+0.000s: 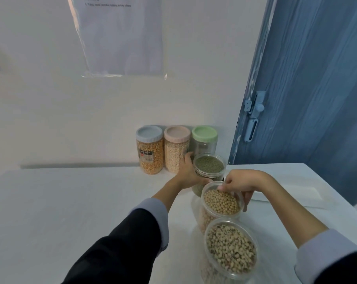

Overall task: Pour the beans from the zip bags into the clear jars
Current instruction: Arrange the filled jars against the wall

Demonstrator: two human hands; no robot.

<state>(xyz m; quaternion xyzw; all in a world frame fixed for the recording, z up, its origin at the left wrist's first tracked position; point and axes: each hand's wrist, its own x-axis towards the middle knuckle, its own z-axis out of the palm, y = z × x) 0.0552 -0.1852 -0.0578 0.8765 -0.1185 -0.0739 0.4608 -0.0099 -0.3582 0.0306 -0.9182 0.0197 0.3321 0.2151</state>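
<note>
Three lidless clear jars stand in a row on the white table (71, 201). The farthest holds green beans (209, 165); my left hand (189, 173) grips its left side. The middle jar holds pale yellow soybeans (221, 202); my right hand (240, 182) grips its far rim, fingertips over the edge and thumb down the right side. The nearest jar holds speckled beans (232, 250) and nothing touches it. No zip bag shows.
Three lidded jars stand against the wall: corn under a grey lid (150, 150), pale grain under a pink lid (176, 149), a green-lidded one (204, 140). A blue door (306, 99) stands at the right. A flat white sheet (286, 191) lies at the table's right.
</note>
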